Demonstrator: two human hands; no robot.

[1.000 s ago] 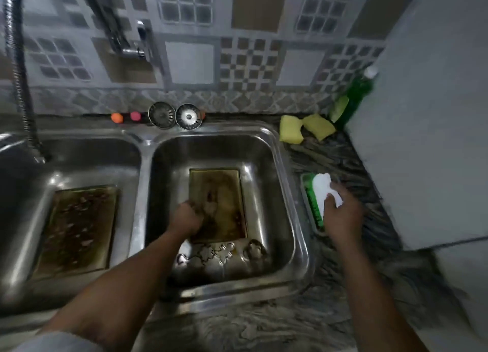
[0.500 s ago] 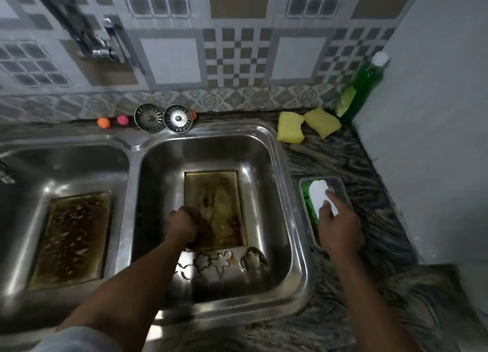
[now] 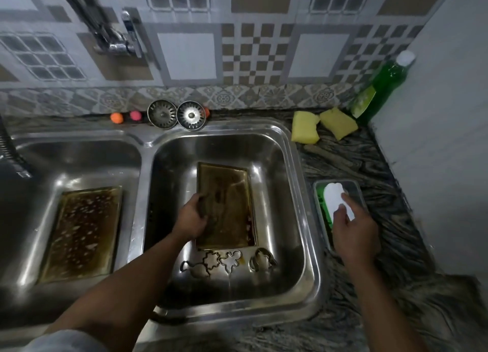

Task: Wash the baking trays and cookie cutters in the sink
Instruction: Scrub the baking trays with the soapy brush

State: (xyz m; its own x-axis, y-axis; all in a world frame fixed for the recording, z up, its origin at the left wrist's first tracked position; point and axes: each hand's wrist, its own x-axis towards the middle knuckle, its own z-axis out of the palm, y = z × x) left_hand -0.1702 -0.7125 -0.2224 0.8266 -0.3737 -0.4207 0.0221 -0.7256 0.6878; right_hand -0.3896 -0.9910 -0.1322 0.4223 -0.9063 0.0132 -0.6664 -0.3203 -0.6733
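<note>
A dim kitchen corner is showing from above. A dark stone counter (image 3: 375,166) with swirling veins is running along a wall of grey, white and tan patterned tiles, and a plain pale wall is closing in on the right. A double steel sink (image 3: 303,219) is sitting in the counter, with a chrome tap (image 3: 118,40) jutting from the tiles behind it.

A greasy brown baking tray (image 3: 229,193) is lying flat in the right basin, and a row of metal cookie cutters (image 3: 227,262) is lying just near of it. A second baking tray (image 3: 81,233) is lying in the left basin.

The left hand (image 3: 191,217) is gripping the right basin's tray, fingers curled at its left rim. The right hand (image 3: 351,233) is resting on a white bar (image 3: 334,196) in a small dish (image 3: 360,193) on the counter right of the sink, fingers almost straight and close together.

Two yellow sponges (image 3: 305,127) and a green bottle (image 3: 380,87) are sitting in the far right corner; the bottle's label is too blurred to read. Two round strainers (image 3: 162,113) are leaning behind the sink.

Compared with a second ago, both hands are staying in place, and the trays and cutters are lying unmoved.
</note>
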